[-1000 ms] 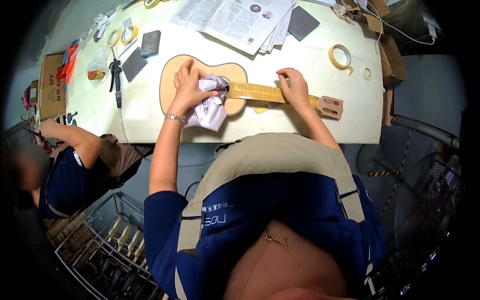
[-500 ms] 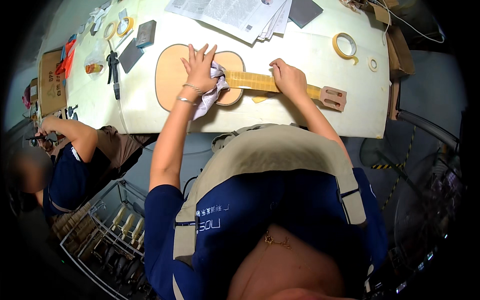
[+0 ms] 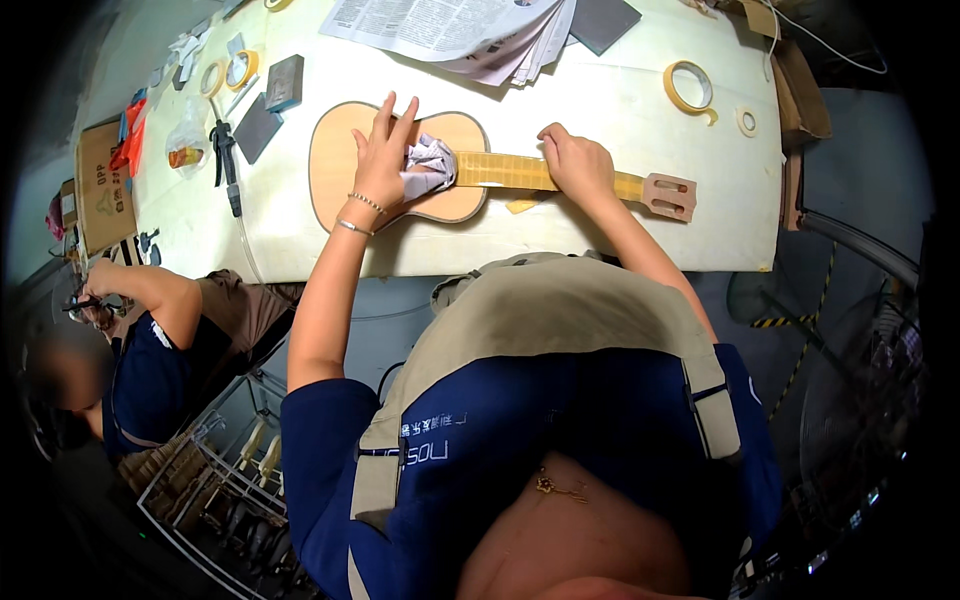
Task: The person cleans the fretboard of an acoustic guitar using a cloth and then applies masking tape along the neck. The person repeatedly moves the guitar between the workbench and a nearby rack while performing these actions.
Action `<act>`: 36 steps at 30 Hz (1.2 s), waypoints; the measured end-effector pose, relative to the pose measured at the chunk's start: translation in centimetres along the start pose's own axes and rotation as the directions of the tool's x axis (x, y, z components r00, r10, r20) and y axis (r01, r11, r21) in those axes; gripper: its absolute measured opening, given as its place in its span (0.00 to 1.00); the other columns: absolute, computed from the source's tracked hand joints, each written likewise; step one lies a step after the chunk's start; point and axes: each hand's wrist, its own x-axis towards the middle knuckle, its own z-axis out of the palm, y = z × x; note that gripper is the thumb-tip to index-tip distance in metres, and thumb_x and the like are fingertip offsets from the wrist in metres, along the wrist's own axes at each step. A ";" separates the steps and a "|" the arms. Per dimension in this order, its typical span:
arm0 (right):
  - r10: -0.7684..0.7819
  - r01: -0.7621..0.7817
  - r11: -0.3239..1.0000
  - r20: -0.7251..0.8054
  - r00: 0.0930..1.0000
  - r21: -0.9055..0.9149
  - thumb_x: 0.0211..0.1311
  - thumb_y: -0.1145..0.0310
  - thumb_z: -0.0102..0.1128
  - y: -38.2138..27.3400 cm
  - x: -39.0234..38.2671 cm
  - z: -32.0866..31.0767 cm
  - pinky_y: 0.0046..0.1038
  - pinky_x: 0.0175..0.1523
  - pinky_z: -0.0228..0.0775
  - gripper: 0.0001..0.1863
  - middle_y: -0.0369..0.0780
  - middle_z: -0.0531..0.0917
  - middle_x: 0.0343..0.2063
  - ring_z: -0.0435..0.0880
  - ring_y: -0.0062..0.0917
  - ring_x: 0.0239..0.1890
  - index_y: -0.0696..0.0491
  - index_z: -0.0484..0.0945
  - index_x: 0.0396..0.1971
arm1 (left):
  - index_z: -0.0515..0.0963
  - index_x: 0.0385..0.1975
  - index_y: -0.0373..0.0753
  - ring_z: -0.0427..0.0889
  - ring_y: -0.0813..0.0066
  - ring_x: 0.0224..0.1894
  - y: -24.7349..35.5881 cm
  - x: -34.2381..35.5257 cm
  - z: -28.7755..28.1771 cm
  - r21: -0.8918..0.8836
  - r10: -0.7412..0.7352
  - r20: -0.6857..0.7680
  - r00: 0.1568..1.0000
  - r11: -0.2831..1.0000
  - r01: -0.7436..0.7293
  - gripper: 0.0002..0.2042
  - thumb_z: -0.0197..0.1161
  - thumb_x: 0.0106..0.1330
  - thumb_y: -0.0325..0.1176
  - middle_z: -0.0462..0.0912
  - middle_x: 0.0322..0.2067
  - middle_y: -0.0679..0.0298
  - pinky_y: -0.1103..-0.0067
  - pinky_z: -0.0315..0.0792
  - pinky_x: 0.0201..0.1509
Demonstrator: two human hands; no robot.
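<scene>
Head view: a small guitar [image 3: 345, 165] lies face up on the pale table [image 3: 610, 95], its body toward the person's left and its neck pointing right. The neck [image 3: 505, 171] carries yellow tape along its visible length; the slotted headstock [image 3: 671, 197] is bare wood.

The left hand [image 3: 383, 165] is over the face of the body, open, with fingers spread and extended toward the far edge. Its inner side is in contact with a crumpled sheet of printed paper [image 3: 432, 155] at the soundhole area; part of that hand is hidden by the paper. The right hand [image 3: 580, 165] lies across the neck, fingers bent; whether it clasps the neck or only rests on it cannot be told.

Beyond the guitar lie printed newspapers [image 3: 430, 35], with a dark flat sheet [image 3: 605, 25] beside them. A roll of yellow tape [image 3: 671, 92] and a smaller roll [image 3: 741, 123] are on the right. On the left are a grey block [image 3: 284, 82], a dark pad [image 3: 257, 128] and a black air gun [image 3: 222, 150]. A co-worker [image 3: 155, 385] is at the table's left side.
</scene>
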 end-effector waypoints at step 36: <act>0.095 -0.452 0.399 0.454 0.886 0.798 0.60 0.66 0.58 -2.6 -8.3 -1.2 0.20 0.32 0.73 0.12 0.37 0.80 0.27 0.78 0.18 0.29 0.58 0.78 0.38 | 0.73 0.49 0.41 0.67 0.59 0.54 0.8 -6.1 0.2 0.157 0.319 -0.182 0.930 0.943 -0.293 0.22 0.63 0.54 0.42 0.73 0.49 0.57 0.65 0.54 0.57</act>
